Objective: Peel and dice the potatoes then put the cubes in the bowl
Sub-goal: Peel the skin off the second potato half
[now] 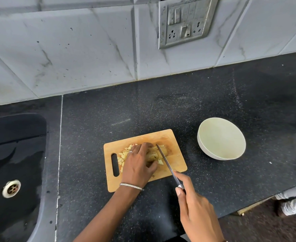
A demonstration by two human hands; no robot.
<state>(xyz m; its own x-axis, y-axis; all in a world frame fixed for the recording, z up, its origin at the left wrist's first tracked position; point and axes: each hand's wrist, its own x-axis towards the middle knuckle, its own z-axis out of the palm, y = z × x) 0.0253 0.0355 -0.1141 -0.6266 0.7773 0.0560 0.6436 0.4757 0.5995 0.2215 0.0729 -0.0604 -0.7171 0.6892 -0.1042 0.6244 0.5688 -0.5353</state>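
A wooden cutting board point(177, 161) lies on the black counter. On it my left hand point(138, 165) grips a pale potato piece point(153, 155), fingers curled over it. My right hand point(194, 210) holds a knife point(164, 159) by its handle, with the blade slanting down onto the potato's right side. Several small potato cubes point(123, 156) lie in a heap on the board left of my left hand, partly hidden by it. A white bowl point(221, 138) stands to the right of the board and holds nothing that I can see.
A black sink point(14, 163) with a metal drain point(11, 188) sits at the left. White wall tiles with a switch and socket panel point(185, 21) rise behind the counter. The counter's front edge runs at the lower right, with the floor below it.
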